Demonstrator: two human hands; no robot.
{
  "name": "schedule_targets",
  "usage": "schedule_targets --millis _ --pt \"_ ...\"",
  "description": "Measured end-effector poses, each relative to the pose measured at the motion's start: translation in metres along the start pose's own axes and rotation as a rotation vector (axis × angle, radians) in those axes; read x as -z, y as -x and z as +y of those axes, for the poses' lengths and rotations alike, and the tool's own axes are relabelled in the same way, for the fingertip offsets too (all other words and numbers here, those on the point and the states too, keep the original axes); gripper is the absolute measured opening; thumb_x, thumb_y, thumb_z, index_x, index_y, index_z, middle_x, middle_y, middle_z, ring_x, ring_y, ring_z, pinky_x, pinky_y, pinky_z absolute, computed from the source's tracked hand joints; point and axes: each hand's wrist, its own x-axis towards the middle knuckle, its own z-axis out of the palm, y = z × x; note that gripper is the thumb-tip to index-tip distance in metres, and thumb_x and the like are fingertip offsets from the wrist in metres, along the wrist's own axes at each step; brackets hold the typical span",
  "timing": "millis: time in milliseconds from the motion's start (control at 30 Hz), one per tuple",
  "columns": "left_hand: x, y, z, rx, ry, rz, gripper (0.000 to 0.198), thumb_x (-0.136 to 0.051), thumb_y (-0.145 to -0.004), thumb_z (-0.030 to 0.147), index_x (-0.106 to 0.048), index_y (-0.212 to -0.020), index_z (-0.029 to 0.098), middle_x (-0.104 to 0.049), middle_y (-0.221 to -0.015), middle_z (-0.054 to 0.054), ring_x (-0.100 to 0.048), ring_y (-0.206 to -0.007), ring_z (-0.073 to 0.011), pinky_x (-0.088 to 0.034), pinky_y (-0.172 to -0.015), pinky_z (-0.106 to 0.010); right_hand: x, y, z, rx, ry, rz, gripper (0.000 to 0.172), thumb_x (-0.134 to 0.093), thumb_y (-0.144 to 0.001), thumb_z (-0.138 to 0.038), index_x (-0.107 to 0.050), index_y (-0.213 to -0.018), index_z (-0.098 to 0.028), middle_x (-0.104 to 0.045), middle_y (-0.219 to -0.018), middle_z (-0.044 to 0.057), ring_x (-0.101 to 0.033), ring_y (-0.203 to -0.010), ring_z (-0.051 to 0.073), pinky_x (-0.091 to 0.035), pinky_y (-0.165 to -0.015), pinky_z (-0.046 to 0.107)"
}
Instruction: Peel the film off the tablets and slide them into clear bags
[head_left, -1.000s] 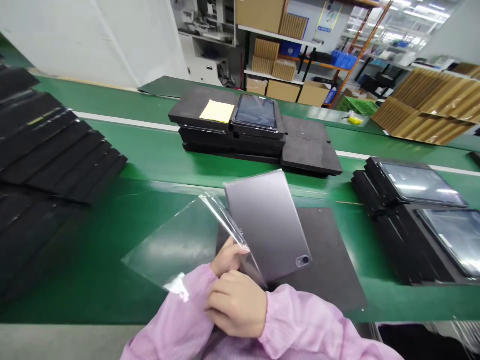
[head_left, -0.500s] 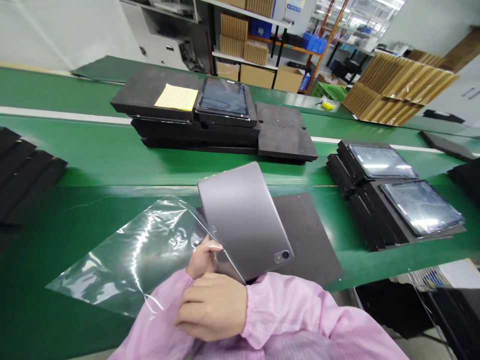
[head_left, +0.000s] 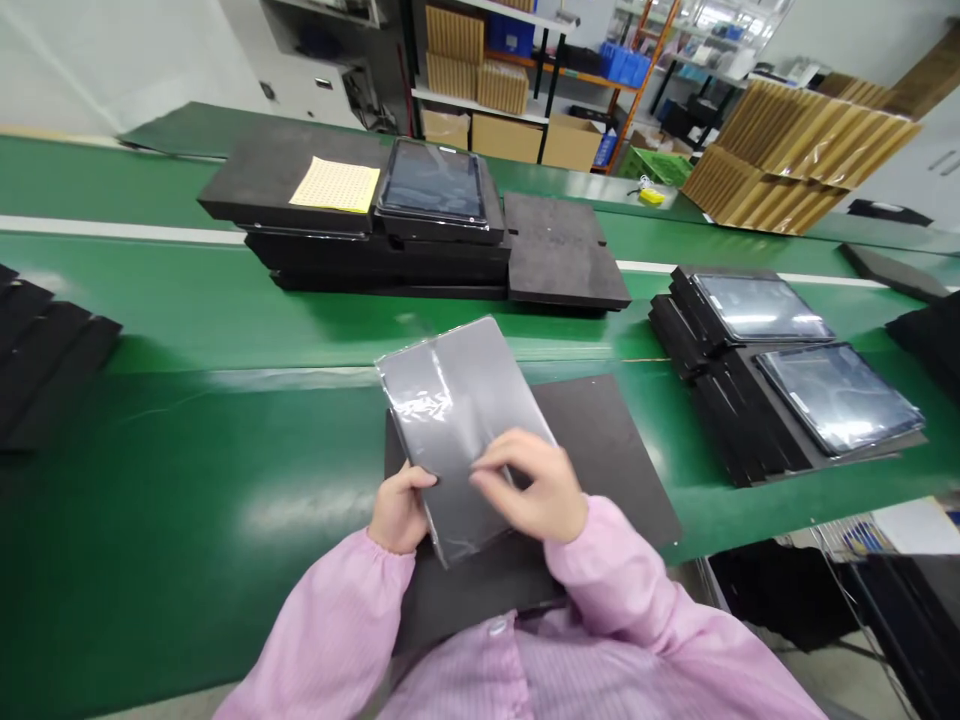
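Bright, even illumination from overhead is recorded. A soft sheen is noted on the green counter (head_left: 285, 510), and white glare on the clear bag (head_left: 431, 400) and the tablet screens (head_left: 836, 395). Shadows are soft and short. Edges are bowed by wide-lens distortion. The far shelves (head_left: 525, 60) are slightly overexposed.

We are looking across a long green table (head_left: 187, 330) that is running the width of the room. Beyond it, a white wall (head_left: 112, 50) is closing off the left, while metal shelving (head_left: 487, 105) is holding cardboard boxes (head_left: 506, 138). Farther right, an orange rack (head_left: 664, 40) is carrying blue bins (head_left: 622, 60), and overhead light is glaring softly off the table's surface.
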Motion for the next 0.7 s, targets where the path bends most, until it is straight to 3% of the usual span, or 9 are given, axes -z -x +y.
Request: schedule_targets --millis 33,67,200,300,433,567,700 --pt "-0.003 0.001 0.0 0.011 0.013 -0.008 0.033 -0.059 -0.044 0.004 -0.064 -0.074 0.018 -0.069 -0.063 0.001 -0.07 -0.068 -0.0246 -0.059 -0.062 -0.035 0.017 -0.002 0.004 -0.185 -0.002 0.132 0.008 -0.071 -0.078 -0.028 -0.069 -0.072 -0.023 -0.071 -0.072 0.001 -0.066 -0.068 0.017 -0.055 -0.068 0.028" --pt "-0.005 0.002 0.001 0.02 0.022 -0.013 0.039 -0.058 -0.044 0.003 -0.065 -0.079 0.018 -0.069 -0.063 0.001 -0.07 -0.065 -0.0236 -0.059 -0.059 -0.034 0.033 -0.003 0.01 -0.277 0.003 0.194 0.007 -0.071 -0.078 -0.028 -0.069 -0.075 -0.023 -0.071 -0.073 0.002 -0.066 -0.069 0.018 -0.055 -0.069 0.03" --pt "-0.012 0.006 0.002 0.029 0.029 -0.032 0.049 -0.058 -0.046 0.002 -0.066 -0.092 0.018 -0.07 -0.064 0.002 -0.067 -0.055 -0.019 -0.055 -0.051 -0.028 0.067 0.01 0.036 -0.483 -0.039 0.273 0.022 -0.068 -0.08 -0.04 -0.071 -0.09 -0.021 -0.073 -0.079 0.005 -0.066 -0.068 0.018 -0.056 -0.068 0.033" --pt "-0.017 0.012 0.003 0.041 0.002 -0.007 0.045 -0.064 -0.047 0.004 -0.065 -0.09 0.017 -0.071 -0.067 0.0 -0.067 -0.056 -0.0186 -0.055 -0.051 -0.028 0.064 0.029 0.042 -0.609 -0.129 0.197 0.034 -0.068 -0.078 -0.049 -0.073 -0.093 -0.019 -0.076 -0.08 0.006 -0.069 -0.066 0.019 -0.057 -0.064 0.033" --pt "-0.02 0.017 0.001 0.042 -0.073 0.001 0.043 -0.08 -0.044 0.013 -0.063 -0.084 0.017 -0.069 -0.064 -0.001 -0.065 -0.054 -0.0172 -0.052 -0.047 -0.025 0.049 0.048 0.036 -0.732 -0.232 0.129 0.04 -0.081 -0.064 -0.048 -0.074 -0.089 -0.018 -0.079 -0.085 0.008 -0.074 -0.076 0.024 -0.059 -0.067 0.033" --pt "-0.016 0.015 -0.003 0.005 -0.134 -0.012 0.049 -0.088 -0.04 0.021 -0.061 -0.081 0.018 -0.066 -0.06 0.002 -0.06 -0.048 -0.0143 -0.049 -0.045 -0.023 0.048 0.056 0.031 -0.802 -0.298 0.168 0.046 -0.083 -0.059 -0.056 -0.074 -0.083 -0.017 -0.079 -0.082 0.009 -0.074 -0.073 0.025 -0.06 -0.068 0.036" --pt "-0.019 0.019 0.001 0.024 -0.131 0.029 0.039 -0.083 -0.05 0.022 -0.063 -0.083 0.018 -0.069 -0.063 0.0 -0.064 -0.051 -0.0175 -0.051 -0.048 -0.027 0.068 0.061 0.026 -0.825 -0.323 0.308 0.052 -0.083 -0.059 -0.06 -0.075 -0.085 -0.016 -0.077 -0.076 0.01 -0.074 -0.068 0.026 -0.06 -0.062 0.036"
